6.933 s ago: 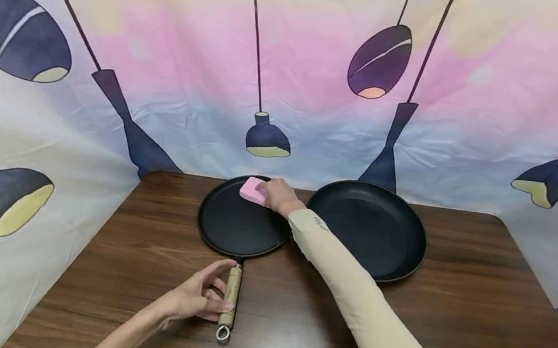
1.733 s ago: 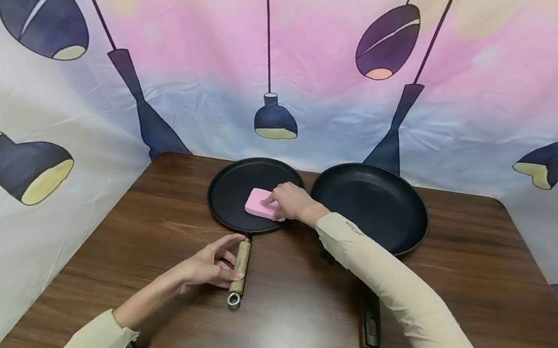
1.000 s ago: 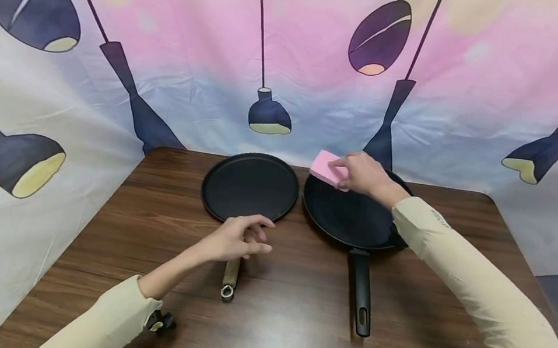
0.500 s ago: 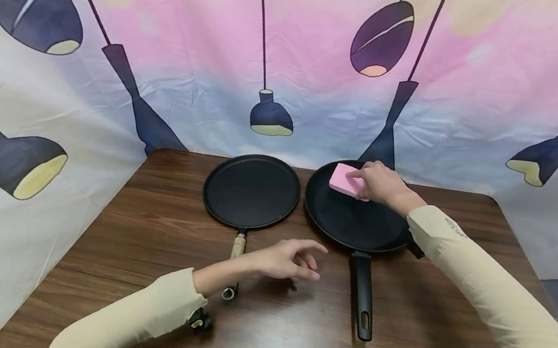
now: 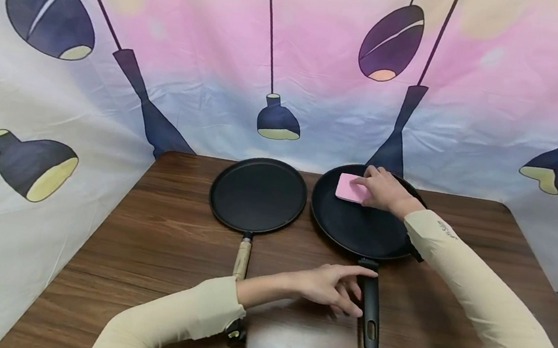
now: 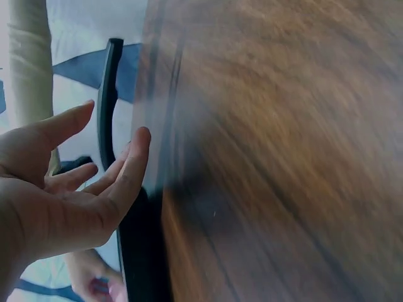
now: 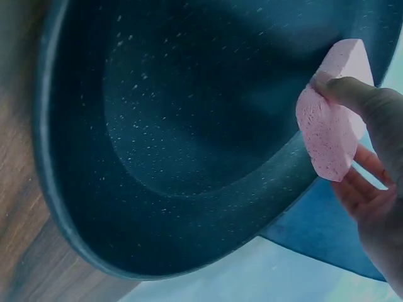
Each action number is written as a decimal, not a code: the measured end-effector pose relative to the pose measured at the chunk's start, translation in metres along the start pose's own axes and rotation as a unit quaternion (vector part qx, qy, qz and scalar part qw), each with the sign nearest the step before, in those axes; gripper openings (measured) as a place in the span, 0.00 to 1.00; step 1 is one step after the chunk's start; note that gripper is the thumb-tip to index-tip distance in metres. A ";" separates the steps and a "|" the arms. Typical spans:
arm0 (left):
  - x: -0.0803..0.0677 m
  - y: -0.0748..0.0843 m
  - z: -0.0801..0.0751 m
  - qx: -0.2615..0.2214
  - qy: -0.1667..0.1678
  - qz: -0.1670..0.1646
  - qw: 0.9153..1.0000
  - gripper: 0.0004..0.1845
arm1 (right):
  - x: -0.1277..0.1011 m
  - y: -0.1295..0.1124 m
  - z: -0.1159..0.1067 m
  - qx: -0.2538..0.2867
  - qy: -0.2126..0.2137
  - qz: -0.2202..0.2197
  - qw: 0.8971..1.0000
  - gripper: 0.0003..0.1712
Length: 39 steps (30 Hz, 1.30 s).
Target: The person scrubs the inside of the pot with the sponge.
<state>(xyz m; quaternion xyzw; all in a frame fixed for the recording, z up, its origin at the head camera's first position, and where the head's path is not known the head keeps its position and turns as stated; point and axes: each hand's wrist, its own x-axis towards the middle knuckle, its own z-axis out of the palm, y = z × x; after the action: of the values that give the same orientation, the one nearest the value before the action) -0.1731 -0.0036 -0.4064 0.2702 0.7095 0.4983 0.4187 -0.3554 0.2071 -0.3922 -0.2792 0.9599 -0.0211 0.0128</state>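
Up at the far side of the worktop, the right hand pinches a pink sponge between thumb and fingers and holds it against the inner far wall of the deep pan. Seen by the right wrist camera, the sponge is a small, thick, rounded slab, pale pink with a fine speckled, porous face, and the thumb lies across its upper edge. That pan is black with pale flecks over its floor and sloping wall, and it holds nothing but the sponge pressed to its side. Nearer the person, the left hand is spread and relaxed, fingers straight; its fingertips reach the pan's black handle, which runs toward the person and ends in a slot. Whether they press on it or only touch cannot be told. The left wrist camera shows that hand open, palm up beside the dark handle, gripping nothing. Just left of the deep pan, their rims nearly touching, sits a flat pan, round, black and shallow, with nothing in it; its wooden handle points toward the person and passes behind the left sleeve. Both arms wear beige sleeves. Behind the brown wood-grain worktop hangs a backdrop in pink and pale blue, printed with dark hanging lamps.
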 end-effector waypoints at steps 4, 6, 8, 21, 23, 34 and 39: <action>0.007 0.002 0.011 -0.066 -0.013 -0.027 0.997 0.38 | 0.003 0.010 0.004 0.008 0.003 0.015 1.000 0.34; 0.009 0.002 0.017 -0.102 -0.009 -0.037 0.994 0.38 | 0.003 0.016 0.005 0.012 0.007 0.024 1.000 0.34; 0.010 0.001 0.022 -0.142 0.002 -0.043 0.989 0.37 | 0.002 0.022 0.005 0.012 0.013 0.034 0.999 0.34; 0.009 -0.004 0.037 -0.235 0.008 -0.079 0.969 0.36 | -0.032 0.053 -0.010 -0.040 0.009 0.093 0.995 0.31; 0.010 -0.004 0.038 -0.237 0.012 -0.077 0.968 0.36 | -0.037 0.056 -0.015 -0.042 0.001 0.097 0.994 0.30; 0.010 -0.006 0.045 -0.261 0.016 -0.050 0.964 0.34 | -0.074 0.050 -0.049 -0.041 -0.125 0.096 0.987 0.33; 0.009 -0.007 0.047 -0.274 0.020 -0.038 0.961 0.35 | -0.084 0.038 -0.064 0.002 -0.226 0.098 0.969 0.33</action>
<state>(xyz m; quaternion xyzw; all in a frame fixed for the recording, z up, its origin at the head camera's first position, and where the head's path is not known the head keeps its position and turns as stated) -0.1368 0.0236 -0.4231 0.1079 0.5640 0.6625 0.4810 -0.3074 0.2859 -0.3285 -0.1813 0.9548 0.0424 0.2317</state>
